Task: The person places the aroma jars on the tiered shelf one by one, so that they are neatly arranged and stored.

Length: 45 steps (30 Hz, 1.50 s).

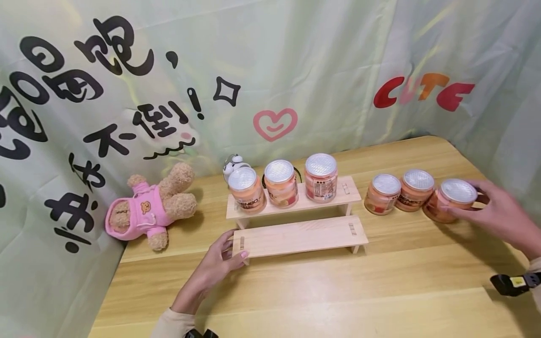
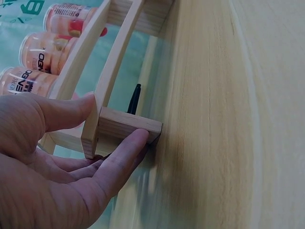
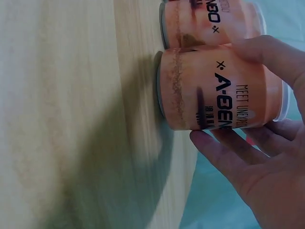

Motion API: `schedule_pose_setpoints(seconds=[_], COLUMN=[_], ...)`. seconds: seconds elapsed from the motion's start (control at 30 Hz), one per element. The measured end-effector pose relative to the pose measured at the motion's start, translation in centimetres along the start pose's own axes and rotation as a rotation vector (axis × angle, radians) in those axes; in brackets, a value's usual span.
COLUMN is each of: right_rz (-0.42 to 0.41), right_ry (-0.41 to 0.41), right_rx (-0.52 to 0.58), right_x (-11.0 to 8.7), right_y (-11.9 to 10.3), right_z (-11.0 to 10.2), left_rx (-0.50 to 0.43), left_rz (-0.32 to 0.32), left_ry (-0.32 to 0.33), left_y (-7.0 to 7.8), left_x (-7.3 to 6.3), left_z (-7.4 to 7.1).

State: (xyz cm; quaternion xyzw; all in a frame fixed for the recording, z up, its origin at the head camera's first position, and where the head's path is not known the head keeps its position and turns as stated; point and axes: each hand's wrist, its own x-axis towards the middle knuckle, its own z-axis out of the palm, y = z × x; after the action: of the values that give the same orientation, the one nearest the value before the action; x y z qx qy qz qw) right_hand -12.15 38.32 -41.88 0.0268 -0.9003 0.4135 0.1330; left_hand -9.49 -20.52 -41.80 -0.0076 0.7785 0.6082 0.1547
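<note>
My left hand (image 1: 220, 257) pinches the left end of the lower wooden step (image 1: 296, 236), thumb on the board and fingers by its end leg (image 2: 131, 125). The right hand (image 1: 500, 211) grips the rightmost jar (image 1: 449, 206), an orange-filled clear jar with a silver lid, thumb on one side and fingers on the other. This jar (image 3: 217, 90) appears upright on the table, beside another jar (image 1: 416, 190). A third jar (image 1: 382, 197) stands left of these. On the upper wooden step (image 1: 291, 207) are a left jar (image 1: 247, 191), a middle jar (image 1: 282, 185) and a right jar (image 1: 321, 179).
A teddy bear in a pink hoodie (image 1: 145, 209) lies at the table's left. Behind the upper step is a white figure (image 1: 232, 165), partly hidden. A printed curtain (image 1: 329, 84) hangs behind the wooden table (image 1: 338, 291).
</note>
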Motion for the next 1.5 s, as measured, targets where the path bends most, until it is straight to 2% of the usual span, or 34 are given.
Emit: schedule_pose_setpoints(seconds=[0.27,0.57,0.7,0.8,0.93,1.13,1.33,1.5], right_rz=[0.007,-0.017,-0.059,-0.115,-0.217,-0.383,-0.480,-0.510], right_ry=[0.014,0.032,0.047,0.049,0.019,-0.061,-0.185,-0.288], right_rx=[0.009,-0.063,-0.067,-0.020,0.010,-0.007,0.020,0.051], right_x=[-1.2,-1.9,-2.2,-2.4,-2.5,-2.5,-2.0,-1.6], right_y=[-1.5,-4.5,-6.1,-7.4,-9.3,-12.4,-15.1,-17.3], right_z=[-0.3,-0.4,-0.4,-0.1,0.7,2.6,5.0,7.2], left_rx=[-0.015,-0.012,-0.017,-0.015,-0.012,-0.010,-0.013,-0.004], left_rz=[0.007,0.000,-0.001,0.006,0.013,0.005,0.008,0.013], left_ry=[-0.010,-0.005,-0.008,-0.011,-0.016,-0.006,-0.013,-0.013], left_y=[0.1,0.0,0.1,0.2,0.2,0.1,0.1,0.0], left_x=[0.0,0.1,0.1,0.1,0.0,0.0,0.1,0.0], left_z=[-0.1,-0.1,-0.1,-0.1,-0.2,-0.2,-0.1,-0.1])
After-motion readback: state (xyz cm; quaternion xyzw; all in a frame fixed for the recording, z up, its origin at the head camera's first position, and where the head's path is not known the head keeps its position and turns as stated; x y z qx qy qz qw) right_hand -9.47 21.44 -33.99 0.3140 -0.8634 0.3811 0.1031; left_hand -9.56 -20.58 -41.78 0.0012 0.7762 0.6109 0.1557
